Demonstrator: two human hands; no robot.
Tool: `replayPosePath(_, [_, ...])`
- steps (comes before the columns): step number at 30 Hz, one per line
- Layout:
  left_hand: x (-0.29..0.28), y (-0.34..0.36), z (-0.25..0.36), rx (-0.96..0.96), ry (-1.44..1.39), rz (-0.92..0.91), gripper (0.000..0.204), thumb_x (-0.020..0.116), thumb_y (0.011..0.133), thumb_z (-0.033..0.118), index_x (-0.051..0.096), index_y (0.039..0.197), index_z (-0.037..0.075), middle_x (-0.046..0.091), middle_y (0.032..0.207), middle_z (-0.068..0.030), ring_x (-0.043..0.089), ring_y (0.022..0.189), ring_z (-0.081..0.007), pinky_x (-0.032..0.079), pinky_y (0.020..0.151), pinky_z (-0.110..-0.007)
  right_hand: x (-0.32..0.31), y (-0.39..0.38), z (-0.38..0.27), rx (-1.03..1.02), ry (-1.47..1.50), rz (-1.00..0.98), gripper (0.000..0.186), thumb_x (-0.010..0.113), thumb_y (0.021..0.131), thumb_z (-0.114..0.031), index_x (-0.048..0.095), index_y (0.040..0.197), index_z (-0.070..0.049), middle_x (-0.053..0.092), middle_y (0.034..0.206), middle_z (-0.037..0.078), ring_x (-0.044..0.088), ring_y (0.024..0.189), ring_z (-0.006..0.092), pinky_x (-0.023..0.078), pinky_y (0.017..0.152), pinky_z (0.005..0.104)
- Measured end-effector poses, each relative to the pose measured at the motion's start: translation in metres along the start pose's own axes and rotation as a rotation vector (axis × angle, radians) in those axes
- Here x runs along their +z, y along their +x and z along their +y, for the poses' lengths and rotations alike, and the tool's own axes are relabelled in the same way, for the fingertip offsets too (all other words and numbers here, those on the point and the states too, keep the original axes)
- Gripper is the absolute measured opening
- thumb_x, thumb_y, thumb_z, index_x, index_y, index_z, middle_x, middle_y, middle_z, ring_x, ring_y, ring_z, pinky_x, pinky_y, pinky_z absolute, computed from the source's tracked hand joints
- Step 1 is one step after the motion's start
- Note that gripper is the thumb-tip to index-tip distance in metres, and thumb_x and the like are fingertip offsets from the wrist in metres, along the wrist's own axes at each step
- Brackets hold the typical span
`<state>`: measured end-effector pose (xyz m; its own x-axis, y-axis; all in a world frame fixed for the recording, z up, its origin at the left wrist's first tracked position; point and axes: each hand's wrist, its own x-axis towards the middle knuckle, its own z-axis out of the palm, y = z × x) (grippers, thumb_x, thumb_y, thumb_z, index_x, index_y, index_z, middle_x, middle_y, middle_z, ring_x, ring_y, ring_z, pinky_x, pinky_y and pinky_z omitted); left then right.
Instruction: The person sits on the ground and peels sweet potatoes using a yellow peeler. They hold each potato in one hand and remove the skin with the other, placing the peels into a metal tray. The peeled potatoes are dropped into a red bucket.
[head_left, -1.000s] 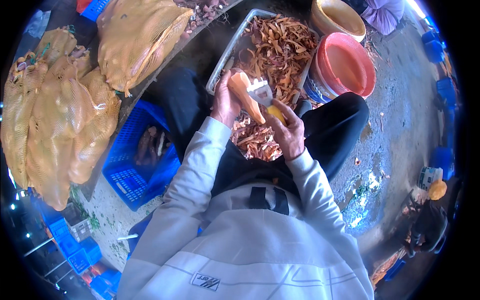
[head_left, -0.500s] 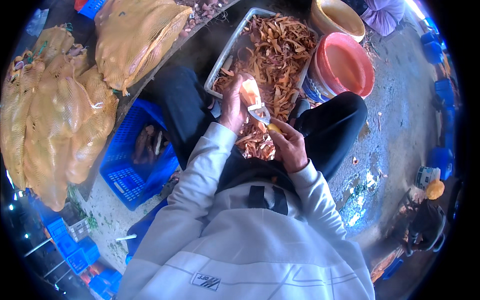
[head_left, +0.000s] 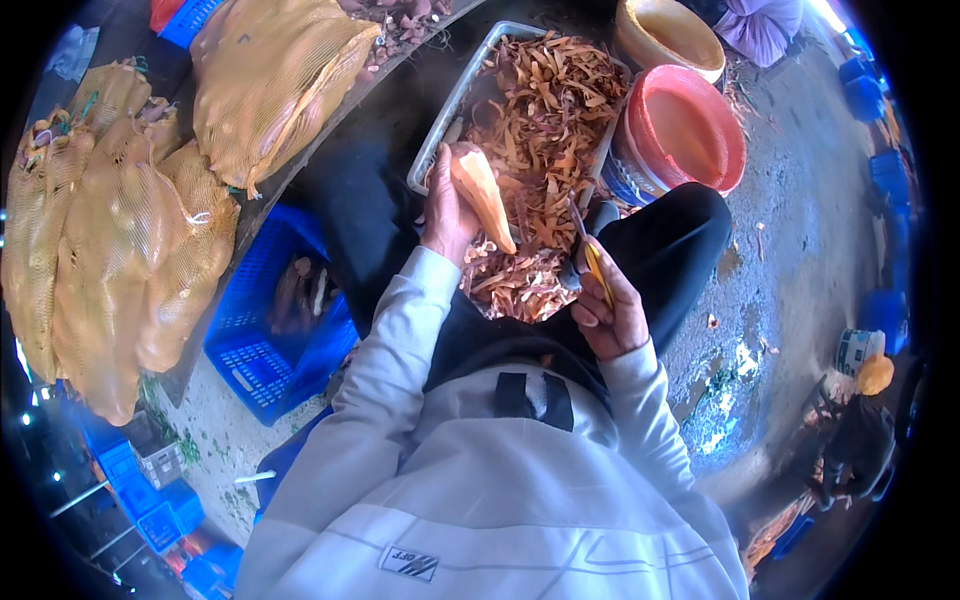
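Observation:
My left hand (head_left: pixel 449 212) is closed around a sweet potato (head_left: pixel 483 195), most of its visible side pale orange and peeled, its tapered tip pointing down toward me. To its right, my right hand (head_left: pixel 610 310) grips a peeler (head_left: pixel 597 270) by its yellow handle, the metal head up and apart from the sweet potato. Beyond both hands lies a pale rectangular tub (head_left: pixel 437 128) heaped with brown and orange peelings (head_left: pixel 555 95). More peelings (head_left: pixel 510 285) are piled between my legs.
A red-rimmed bucket (head_left: pixel 735 130) and a yellowish one (head_left: pixel 630 22) stand right of the tub. On the left are a blue crate (head_left: pixel 265 370) holding several roots (head_left: pixel 295 295) and full mesh sacks (head_left: pixel 110 260). A person (head_left: pixel 858 440) is at the far right.
The peeler has come off the sweet potato and moved right with my right hand, turning upward. My left hand has shifted slightly left, and the sweet potato's tip now points down.

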<state>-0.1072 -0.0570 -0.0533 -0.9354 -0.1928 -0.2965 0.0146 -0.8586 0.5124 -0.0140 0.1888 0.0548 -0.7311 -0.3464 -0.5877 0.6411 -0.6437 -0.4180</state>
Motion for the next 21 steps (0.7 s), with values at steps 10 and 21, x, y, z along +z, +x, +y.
replayPosePath(10, [0.009, -0.024, -0.007, -0.170, -0.099, -0.172, 0.035, 0.059, 0.098, 0.038, 0.059, 0.116, 0.007, 0.063, 0.110, -0.0071, 0.061, 0.105, -0.0218, 0.049, 0.095, -0.038, 0.020, 0.065, 0.029, -0.298, -0.572, -0.051, 0.041, 0.065, 0.093, -0.012, 0.059, 0.131, 0.003, 0.063, 0.084, 0.003, 0.054, 0.061, 0.0097, 0.047, 0.058, 0.0253])
replayPosePath(21, [0.003, -0.034, -0.011, -0.200, -0.080, -0.093, 0.039, 0.063, 0.095, 0.041, 0.059, 0.115, 0.007, 0.065, 0.107, -0.0076, 0.063, 0.097, -0.0222, 0.055, 0.085, -0.040, -0.004, 0.043, 0.038, -0.497, -1.165, -0.095, 0.039, 0.068, 0.091, -0.018, 0.063, 0.121, 0.007, 0.070, 0.104, 0.019, 0.066, 0.092, 0.0200, 0.052, 0.082, 0.0330])
